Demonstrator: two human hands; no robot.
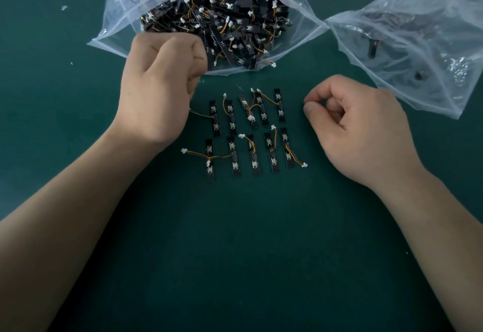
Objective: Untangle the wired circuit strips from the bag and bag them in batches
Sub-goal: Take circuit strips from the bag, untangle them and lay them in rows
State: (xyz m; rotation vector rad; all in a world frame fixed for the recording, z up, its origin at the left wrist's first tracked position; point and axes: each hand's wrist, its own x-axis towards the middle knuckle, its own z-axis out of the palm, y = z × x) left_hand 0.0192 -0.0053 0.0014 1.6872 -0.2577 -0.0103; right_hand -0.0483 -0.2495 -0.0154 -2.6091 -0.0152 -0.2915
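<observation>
A large clear bag (117,18) lies open at the top centre, full of tangled black circuit strips (222,23) with orange-yellow wires and white plugs. Below it, several untangled strips (248,133) lie in two rows on the green table. My left hand (159,88) is curled into a fist at the bag's mouth, left of the rows; whether it holds anything is hidden. My right hand (360,133) hovers right of the rows with fingers curled and thumb near the forefinger, nothing visible between them.
A second clear bag (407,44) with a few dark strips inside lies at the top right, touching the big bag's corner. Small white scraps (64,7) dot the green mat at the upper left.
</observation>
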